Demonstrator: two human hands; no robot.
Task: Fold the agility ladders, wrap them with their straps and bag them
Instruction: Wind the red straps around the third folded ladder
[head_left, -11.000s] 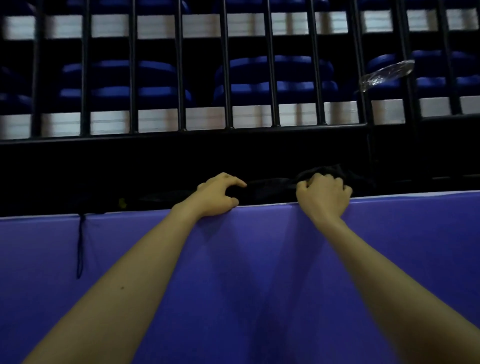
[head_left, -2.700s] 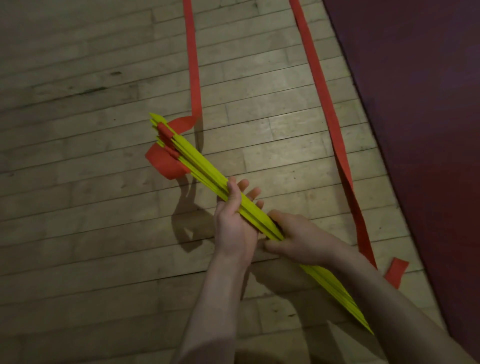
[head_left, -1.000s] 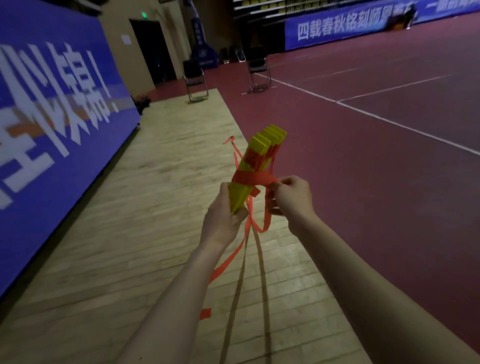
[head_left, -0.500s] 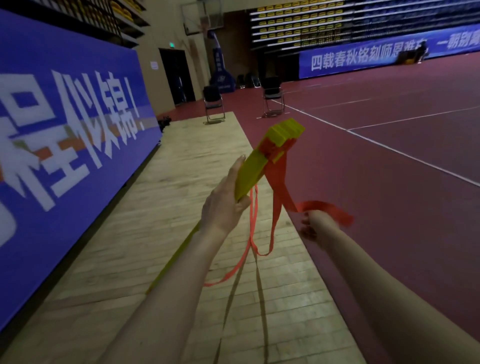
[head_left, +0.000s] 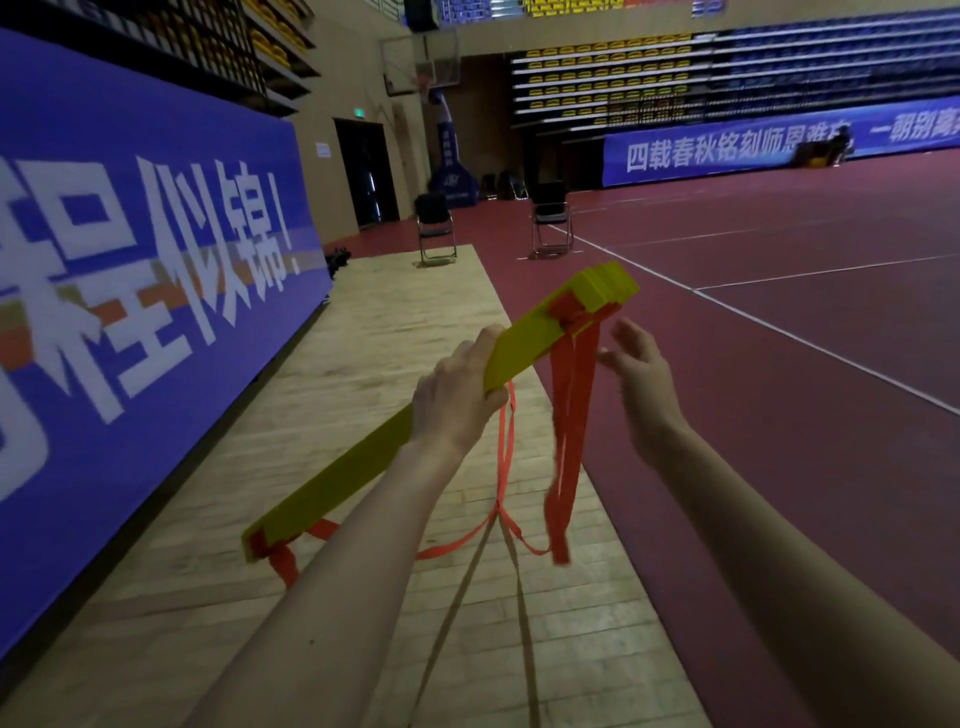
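Fingers of the left hand (head_left: 457, 400) curl around the middle of the folded ladder (head_left: 441, 410), thumb tucked under it, a firm grip on the stack. Right hand (head_left: 641, 376) is spread and relaxed, fingers straight, holding nothing, hanging just beside the dangling straps (head_left: 569, 415). That ladder is a tight bundle of flat yellow-green rungs, stacked face to face, with orange-red webbing bunched at each end. It's held up in the air above the wooden floor (head_left: 363, 364), not resting on anything. Long axis runs on a diagonal: near end low and to the left, by the left forearm, far end raised and pointing up and away to the right. Straps spill from the far end in a long loop, one thinner loop drooping below the left hand, more webbing trailing off the near end. Beyond, the wooden strip meets the dark red court (head_left: 779, 364) along its right edge, a blue banner (head_left: 130, 260) lines the left edge. Two folding chairs (head_left: 435, 228) stand at the far end.
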